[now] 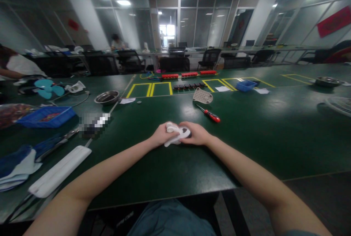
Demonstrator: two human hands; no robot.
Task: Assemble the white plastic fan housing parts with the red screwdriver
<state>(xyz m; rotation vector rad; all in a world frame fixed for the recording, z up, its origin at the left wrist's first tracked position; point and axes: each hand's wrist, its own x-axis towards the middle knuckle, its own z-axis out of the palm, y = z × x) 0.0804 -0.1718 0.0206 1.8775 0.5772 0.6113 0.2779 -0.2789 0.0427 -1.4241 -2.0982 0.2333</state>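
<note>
My left hand (159,135) and my right hand (197,134) meet just above the green table, both closed round a white plastic part (175,139). The part has a rounded knob at its left, a flat tongue pointing down-left and a dark spot near its right end. My fingers hide some of it, so its exact kind is unclear. Beyond my right hand lies a screwdriver (214,116) with a red handle, its shaft pointing away to the left. Behind it rests a beige plate with a grid pattern (203,96).
Left on the table (123,177) are a white power strip (60,172), a blue tray (64,112), a metal bowl (106,97) and a fan with teal blades (48,89). Farther back are black parts in a row (189,86), red strips (189,74) and a blue bin (246,86).
</note>
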